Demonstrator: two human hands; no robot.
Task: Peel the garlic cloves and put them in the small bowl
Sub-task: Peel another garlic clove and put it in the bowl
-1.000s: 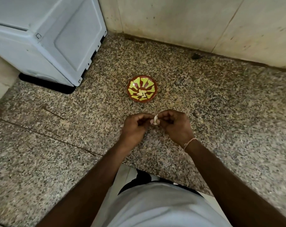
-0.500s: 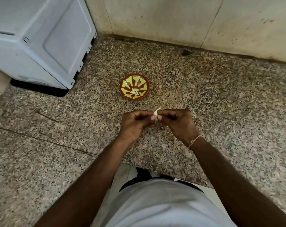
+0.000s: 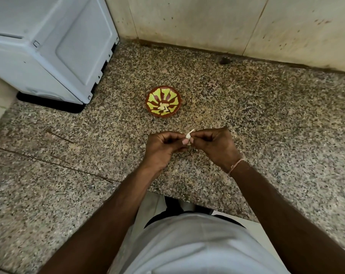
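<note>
I see both hands still pinching the garlic clove (image 3: 189, 135) mid-tabletop, left hand (image 3: 163, 147) and right hand (image 3: 213, 145) fingers curled; skin now sticks up, so peeling continues short of the small bowl (image 3: 176, 99).

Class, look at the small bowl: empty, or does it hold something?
Not empty: the small bowl holds several pale peeled cloves at its centre.

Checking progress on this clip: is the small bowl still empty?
No: the small bowl already holds several pale peeled cloves at its centre, while both hands pinch another garlic clove.
</note>
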